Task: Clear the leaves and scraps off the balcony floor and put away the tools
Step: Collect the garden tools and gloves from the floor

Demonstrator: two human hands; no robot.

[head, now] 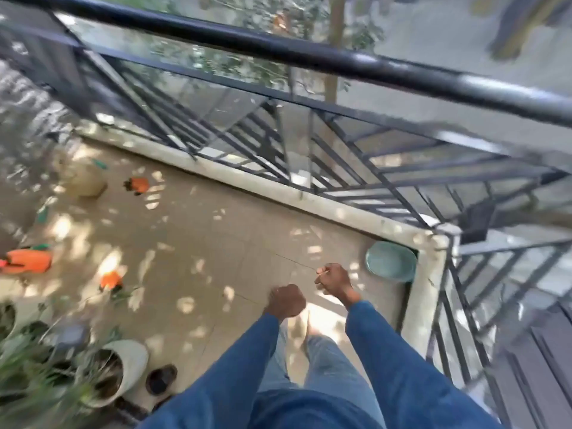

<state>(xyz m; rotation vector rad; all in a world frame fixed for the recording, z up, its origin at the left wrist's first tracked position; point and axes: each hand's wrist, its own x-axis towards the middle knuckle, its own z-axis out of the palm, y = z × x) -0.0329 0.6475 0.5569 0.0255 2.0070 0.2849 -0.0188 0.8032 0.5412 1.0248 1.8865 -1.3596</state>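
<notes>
The tiled balcony floor (216, 243) fills the middle of the frame, beige and dappled with sun patches. Scattered across its left half lie blurred orange things too soft to name surely: a large orange object (29, 261) with a green tip at the left edge, a smaller orange piece (111, 280) lower down toward the centre, and an orange-and-dark piece (137, 184) higher up. A leafy sprig (125, 293) lies just beside the smaller orange piece. A green-handled item (43, 212) lies near the left edge, and a beige pot (88, 181) stands in the upper left of the floor.

In the lower centre, two blue sleeves reach forward. The left hand (286, 301) is clenched into a fist with nothing visible in it. The right hand (334, 280), a little higher and to the right, is also clenched; a thin pale sliver shows at its knuckles, and I cannot tell whether it is gripped.

A teal basin (390, 261) sits in the floor's right corner against the pale kerb. A white planter (130, 360) with greenery stands at the lower left. The black railing (309, 57) crosses the top.
</notes>
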